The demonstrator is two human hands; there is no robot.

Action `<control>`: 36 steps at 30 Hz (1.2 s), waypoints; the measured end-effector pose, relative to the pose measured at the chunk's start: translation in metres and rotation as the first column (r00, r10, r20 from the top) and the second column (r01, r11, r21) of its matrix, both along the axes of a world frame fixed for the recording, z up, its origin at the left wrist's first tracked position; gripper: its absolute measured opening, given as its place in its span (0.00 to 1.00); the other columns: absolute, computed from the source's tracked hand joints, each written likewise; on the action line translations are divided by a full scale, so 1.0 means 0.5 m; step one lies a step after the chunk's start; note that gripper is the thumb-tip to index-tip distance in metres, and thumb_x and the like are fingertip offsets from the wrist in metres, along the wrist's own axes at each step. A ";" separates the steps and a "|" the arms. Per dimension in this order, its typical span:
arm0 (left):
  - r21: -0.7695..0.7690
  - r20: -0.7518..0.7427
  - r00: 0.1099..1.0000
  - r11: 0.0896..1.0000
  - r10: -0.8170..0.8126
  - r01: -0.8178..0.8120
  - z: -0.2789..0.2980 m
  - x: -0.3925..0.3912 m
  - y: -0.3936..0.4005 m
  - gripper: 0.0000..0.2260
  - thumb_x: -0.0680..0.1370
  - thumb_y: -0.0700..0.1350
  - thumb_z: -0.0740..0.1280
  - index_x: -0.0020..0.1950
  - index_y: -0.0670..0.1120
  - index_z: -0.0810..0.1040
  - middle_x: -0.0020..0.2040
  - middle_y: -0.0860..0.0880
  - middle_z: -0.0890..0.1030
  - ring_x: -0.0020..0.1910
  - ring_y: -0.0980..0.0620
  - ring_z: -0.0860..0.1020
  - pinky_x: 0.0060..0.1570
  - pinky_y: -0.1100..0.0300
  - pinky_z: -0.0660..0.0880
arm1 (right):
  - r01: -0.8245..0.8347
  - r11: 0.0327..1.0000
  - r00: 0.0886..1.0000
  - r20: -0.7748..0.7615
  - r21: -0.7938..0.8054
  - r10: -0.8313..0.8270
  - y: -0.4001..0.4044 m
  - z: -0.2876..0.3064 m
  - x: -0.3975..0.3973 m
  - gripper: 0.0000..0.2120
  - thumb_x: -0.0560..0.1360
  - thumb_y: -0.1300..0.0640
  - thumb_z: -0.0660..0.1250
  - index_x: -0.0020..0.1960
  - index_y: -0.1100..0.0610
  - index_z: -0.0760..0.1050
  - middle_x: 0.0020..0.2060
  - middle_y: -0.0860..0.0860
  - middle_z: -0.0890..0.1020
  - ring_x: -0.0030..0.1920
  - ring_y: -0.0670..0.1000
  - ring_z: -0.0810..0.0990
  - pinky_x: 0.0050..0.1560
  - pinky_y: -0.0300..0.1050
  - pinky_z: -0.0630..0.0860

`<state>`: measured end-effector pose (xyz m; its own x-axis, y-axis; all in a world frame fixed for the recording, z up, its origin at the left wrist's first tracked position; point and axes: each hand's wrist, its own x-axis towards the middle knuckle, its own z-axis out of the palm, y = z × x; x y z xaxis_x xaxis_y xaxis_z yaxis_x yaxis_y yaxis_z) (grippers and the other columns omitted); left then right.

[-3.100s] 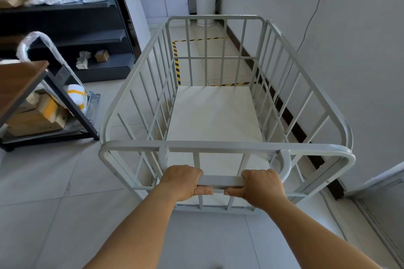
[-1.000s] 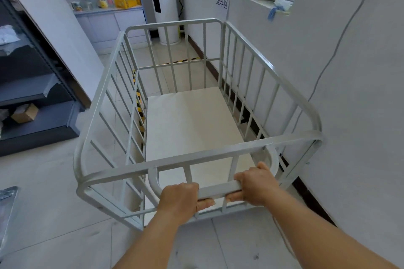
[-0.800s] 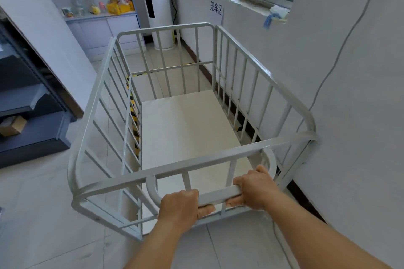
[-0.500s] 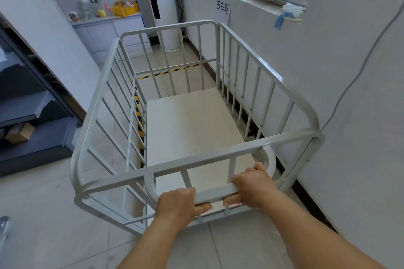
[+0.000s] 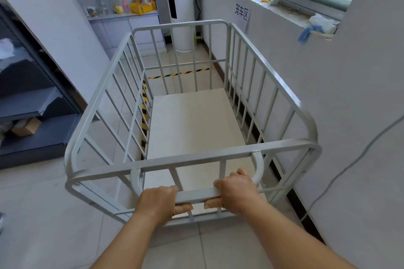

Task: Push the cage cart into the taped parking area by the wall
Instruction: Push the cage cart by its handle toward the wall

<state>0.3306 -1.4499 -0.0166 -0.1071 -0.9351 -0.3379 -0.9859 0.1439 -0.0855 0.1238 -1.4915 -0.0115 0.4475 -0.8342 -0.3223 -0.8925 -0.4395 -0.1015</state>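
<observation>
Head camera shows 2 hands curled round the flat grey handle bar (image 5: 194, 195) of the pale grey barred metal cage cart (image 5: 192, 124): left hand (image 5: 160, 202), right hand (image 5: 235, 189). Ahead, it stands alongside the white wall (image 5: 328, 94), with yellow-black floor tape (image 5: 175, 74) visible through its bars.

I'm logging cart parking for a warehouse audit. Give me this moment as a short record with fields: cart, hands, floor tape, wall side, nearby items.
cart: white cage cart, empty, upright, parallel to the wall
left hand: left hand grips the handle bar
right hand: right hand grips the same bar
floor tape: yellow-black tape ahead of the cart, another strip along its left side
wall side: wall close on the cart's right; paper sign on it
nearby items: dark shelving at left, white cabinet beyond
</observation>
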 end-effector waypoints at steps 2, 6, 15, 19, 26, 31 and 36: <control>-0.001 0.008 1.000 1.000 0.005 -0.005 0.001 0.002 -0.031 0.27 0.74 0.70 0.55 0.55 0.49 0.72 0.52 0.51 0.80 0.50 0.48 0.79 0.40 0.58 0.66 | -0.001 1.000 1.000 0.000 -0.009 0.001 -0.032 0.001 0.002 0.21 0.74 0.33 0.61 0.51 0.50 0.75 0.42 0.50 0.78 0.46 0.52 0.71 0.59 0.48 0.63; -0.016 0.008 1.000 1.000 0.002 -0.002 -0.002 0.010 -0.094 0.27 0.74 0.71 0.55 0.55 0.49 0.72 0.51 0.51 0.80 0.49 0.49 0.79 0.39 0.58 0.66 | -0.009 1.000 1.000 -0.006 0.013 0.009 -0.096 0.006 0.012 0.23 0.72 0.31 0.61 0.50 0.50 0.75 0.40 0.48 0.76 0.47 0.52 0.72 0.58 0.49 0.61; -0.022 -0.003 1.000 1.000 -0.005 0.005 0.000 0.050 -0.272 0.27 0.74 0.71 0.55 0.56 0.49 0.72 0.52 0.50 0.81 0.50 0.48 0.79 0.40 0.57 0.66 | 0.062 0.994 0.998 0.007 0.085 -0.062 -0.266 0.026 0.054 0.28 0.70 0.30 0.61 0.55 0.51 0.75 0.43 0.48 0.73 0.47 0.49 0.64 0.65 0.51 0.59; -0.018 -0.020 1.000 1.000 -0.008 0.008 0.005 0.088 -0.360 0.27 0.74 0.70 0.55 0.56 0.49 0.72 0.51 0.50 0.81 0.49 0.48 0.79 0.40 0.58 0.66 | 0.081 0.993 0.997 0.012 0.082 -0.082 -0.350 0.027 0.094 0.28 0.68 0.28 0.61 0.53 0.50 0.75 0.42 0.48 0.74 0.47 0.50 0.65 0.57 0.47 0.59; -0.026 -0.029 1.000 1.000 -0.013 0.012 0.000 0.168 -0.500 0.27 0.74 0.71 0.55 0.56 0.49 0.72 0.51 0.50 0.80 0.50 0.47 0.79 0.40 0.58 0.66 | 0.109 0.992 0.994 0.023 0.070 -0.111 -0.483 0.017 0.172 0.26 0.66 0.26 0.60 0.47 0.47 0.72 0.40 0.47 0.74 0.48 0.51 0.66 0.53 0.47 0.60; -0.032 -0.015 0.999 0.999 -0.030 0.029 0.003 0.209 -0.578 0.26 0.74 0.70 0.55 0.56 0.50 0.72 0.52 0.50 0.80 0.50 0.48 0.79 0.40 0.58 0.67 | 0.093 0.995 0.996 0.013 0.039 -0.094 -0.562 0.011 0.215 0.26 0.67 0.26 0.59 0.49 0.48 0.74 0.40 0.47 0.76 0.47 0.50 0.69 0.54 0.48 0.60; -0.020 0.008 1.000 1.000 -0.021 0.021 0.007 0.236 -0.646 0.26 0.74 0.70 0.55 0.56 0.49 0.72 0.51 0.51 0.80 0.50 0.49 0.79 0.40 0.58 0.66 | 0.071 0.997 0.997 0.023 0.005 -0.071 -0.632 0.004 0.241 0.26 0.68 0.27 0.59 0.49 0.47 0.74 0.39 0.46 0.75 0.46 0.50 0.69 0.55 0.47 0.60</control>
